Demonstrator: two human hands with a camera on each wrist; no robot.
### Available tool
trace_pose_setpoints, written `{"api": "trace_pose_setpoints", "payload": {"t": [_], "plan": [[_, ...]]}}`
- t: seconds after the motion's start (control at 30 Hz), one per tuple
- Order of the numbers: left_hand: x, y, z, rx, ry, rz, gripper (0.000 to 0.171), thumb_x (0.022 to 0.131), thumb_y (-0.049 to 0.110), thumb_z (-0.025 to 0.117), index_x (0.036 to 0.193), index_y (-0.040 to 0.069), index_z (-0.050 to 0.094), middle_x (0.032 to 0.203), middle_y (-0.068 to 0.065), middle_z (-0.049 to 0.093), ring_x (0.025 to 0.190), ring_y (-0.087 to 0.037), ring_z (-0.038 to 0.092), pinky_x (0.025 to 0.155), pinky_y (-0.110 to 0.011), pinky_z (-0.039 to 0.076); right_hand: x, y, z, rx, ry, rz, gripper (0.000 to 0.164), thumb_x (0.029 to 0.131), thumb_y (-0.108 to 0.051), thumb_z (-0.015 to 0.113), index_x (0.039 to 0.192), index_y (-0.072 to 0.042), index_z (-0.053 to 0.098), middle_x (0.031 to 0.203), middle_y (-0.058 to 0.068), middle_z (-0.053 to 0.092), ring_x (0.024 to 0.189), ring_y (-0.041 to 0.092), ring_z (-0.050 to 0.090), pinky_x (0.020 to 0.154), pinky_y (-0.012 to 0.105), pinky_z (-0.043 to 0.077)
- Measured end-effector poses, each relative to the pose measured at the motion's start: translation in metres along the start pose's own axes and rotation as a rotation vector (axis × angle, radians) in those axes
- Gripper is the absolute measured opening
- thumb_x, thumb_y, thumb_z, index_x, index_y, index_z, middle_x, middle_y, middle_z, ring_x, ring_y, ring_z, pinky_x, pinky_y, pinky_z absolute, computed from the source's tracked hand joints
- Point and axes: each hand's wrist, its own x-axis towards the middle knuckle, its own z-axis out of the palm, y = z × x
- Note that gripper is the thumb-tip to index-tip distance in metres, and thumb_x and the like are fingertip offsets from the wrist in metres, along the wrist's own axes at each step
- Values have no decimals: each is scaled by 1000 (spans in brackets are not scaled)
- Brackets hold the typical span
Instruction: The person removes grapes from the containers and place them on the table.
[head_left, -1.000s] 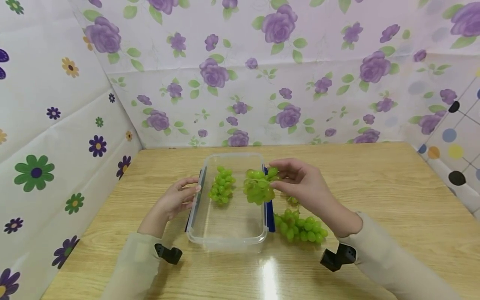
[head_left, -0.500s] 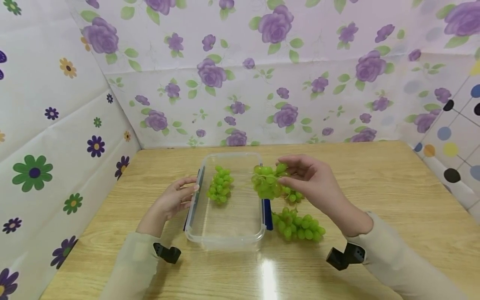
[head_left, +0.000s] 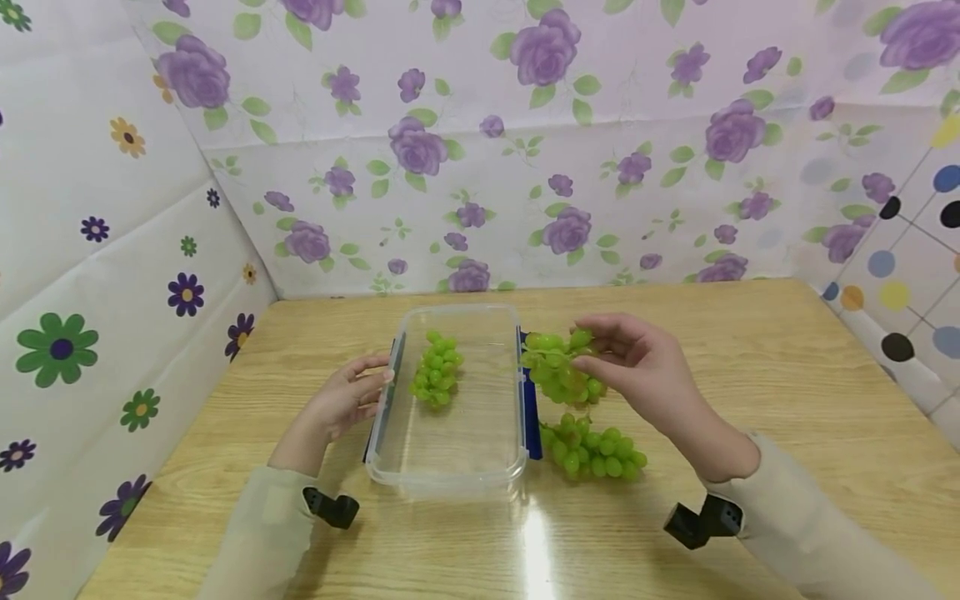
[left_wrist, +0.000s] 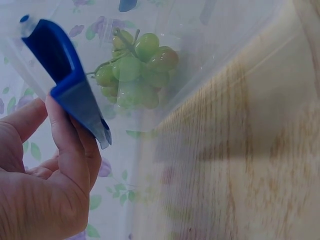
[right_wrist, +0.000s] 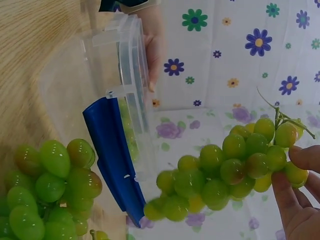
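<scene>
Grapes, stem end pinched in the right hand beside the box the left hand touches, seem light, soft, best held so.

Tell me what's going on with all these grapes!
A person is holding up a bunch of green grapes in their right hand, near the right side of a clear box. Their left hand touches the box's left side. A second bunch lies inside the box, and a third bunch lies on the table beside it.

No readable text, label, brand, number or sign in any view.
</scene>
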Motion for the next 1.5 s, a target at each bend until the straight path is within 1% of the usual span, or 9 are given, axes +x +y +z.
{"api": "trace_pose_setpoints", "payload": {"t": [0.2, 0.43, 0.53, 0.8, 0.9, 1.07, 1.2, 1.3, 1.5], "plan": [[0, -1, 0, -20, 3, -4, 58, 97, 27, 57, 145, 7, 32, 103, 4, 51, 76, -2, 57, 65, -16, 49, -6, 8, -3, 9, 40, -28, 36, 83, -1, 71, 118, 2, 61, 102, -18, 65, 92, 2, 62, 80, 18, 53], [-1, 0, 1, -21, 4, -3, 57, 97, 26, 56, 145, 7, 32, 102, 5, 51, 75, -2, 56, 65, -16, 49, -13, 18, -10, 21, 101, -31, 35, 83, -2, 71, 117, -6, 64, 104, -19, 66, 91, 2, 62, 78, 17, 53], [-1, 0, 1, -22, 6, -6, 56, 97, 26, 56, 145, 7, 33, 101, 5, 51, 75, -2, 56, 65, -16, 50, -17, 22, -14, 31, 121, -25, 35, 83, -1, 71, 117, -7, 65, 103, -17, 66, 90, 2, 61, 77, 16, 53], [-1, 1, 2, -19, 12, -10, 57, 97, 27, 56, 145, 7, 33, 101, 6, 51, 76, -2, 56, 66, -16, 50, -26, 27, -21, 16, 230, -16, 35, 83, -3, 73, 116, -10, 66, 104, -18, 66, 88, 2, 60, 76, 13, 51], [-1, 0, 2, -12, 14, -9, 57, 97, 27, 57, 145, 7, 33, 102, 5, 50, 77, -2, 55, 67, -17, 49, -30, 28, -22, 35, 258, -18, 35, 83, -2, 72, 117, -9, 66, 105, -16, 67, 89, 2, 60, 77, 13, 51], [-1, 0, 2, -15, 16, -7, 57, 97, 27, 57, 145, 7, 33, 100, 6, 51, 76, -2, 56, 67, -18, 49, -35, 33, -25, -16, 308, -15, 36, 83, -4, 72, 119, -8, 65, 105, -16, 66, 90, 1, 60, 78, 12, 51], [-1, 0, 2, -22, 9, -4, 56, 97, 26, 56, 145, 7, 33, 99, 6, 50, 74, -2, 55, 65, -17, 49, -38, 37, -28, -50, 339, -9, 38, 84, -5, 72, 121, -2, 62, 103, -17, 65, 89, 1, 60, 78, 12, 51], [0, 0, 2, -28, 3, -1, 56, 97, 26, 56, 145, 7, 33, 98, 6, 51, 73, -1, 55, 64, -15, 49, -40, 40, -31, -24, 357, 0, 39, 84, -2, 71, 121, 3, 60, 102, -16, 65, 89, 1, 61, 78, 12, 51], [-1, 0, 1, -27, 0, -7, 57, 97, 27, 56, 145, 7, 32, 98, 7, 51, 73, -1, 55, 64, -15, 49, -47, 48, -34, -11, 382, 17, 38, 83, 1, 71, 120, -1, 63, 103, -15, 66, 88, 1, 61, 76, 12, 51]]}}
